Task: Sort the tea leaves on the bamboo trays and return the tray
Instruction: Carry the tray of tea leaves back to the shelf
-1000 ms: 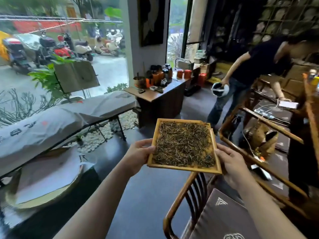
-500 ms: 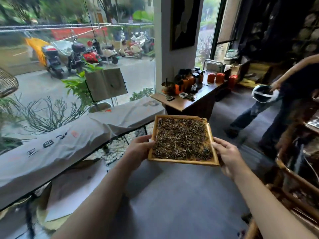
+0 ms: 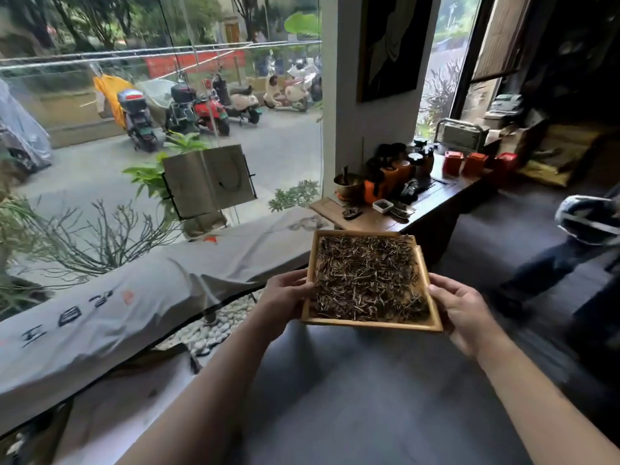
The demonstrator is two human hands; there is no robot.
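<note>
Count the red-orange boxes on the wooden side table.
3, in a row at the far end of the side table: left box, middle box, right box. Clutter nearby may hide others.

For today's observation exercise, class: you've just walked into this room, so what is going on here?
A person carries a square bamboo tray with both hands, the left hand gripping its left edge and the right hand its right edge. Dry tea leaves cover the tray's floor. It is held in the air above a grey floor, near a low wooden table crowded with tea ware. Another person's legs show at the right.
</note>
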